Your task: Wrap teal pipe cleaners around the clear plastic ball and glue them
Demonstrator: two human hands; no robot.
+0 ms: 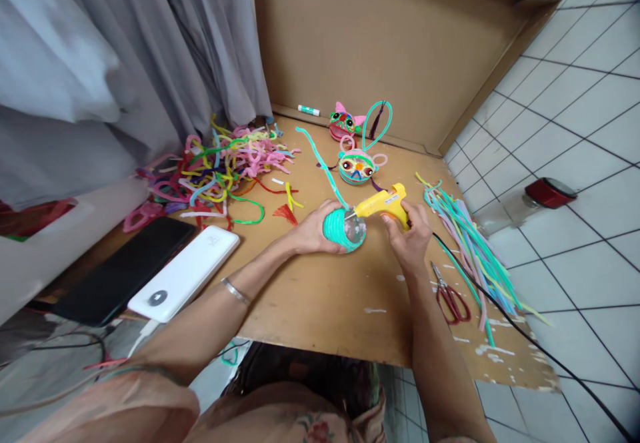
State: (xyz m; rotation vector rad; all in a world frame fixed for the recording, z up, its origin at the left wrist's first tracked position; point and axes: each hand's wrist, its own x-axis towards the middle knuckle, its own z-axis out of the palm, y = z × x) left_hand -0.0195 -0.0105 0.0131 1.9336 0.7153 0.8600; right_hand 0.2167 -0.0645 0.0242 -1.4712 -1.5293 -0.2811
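Note:
My left hand is closed round a clear ball that is partly wrapped in turquoise pipe cleaner. A loose length of the pipe cleaner sticks up from the ball toward the back of the table. In my right hand is a yellow glue gun, its nozzle at the ball where the wrapping ends; I cannot tell whether it touches. Just behind stands a decorated ball with a face and pink ears. The underside of the held ball is hidden by my left fingers.
Left lies a heap of coloured pipe cleaners, with a white power bank and black phone nearer me. Red-handled scissors, a bundle of straight pipe cleaners and the gun's black cord are right. Cardboard stands behind.

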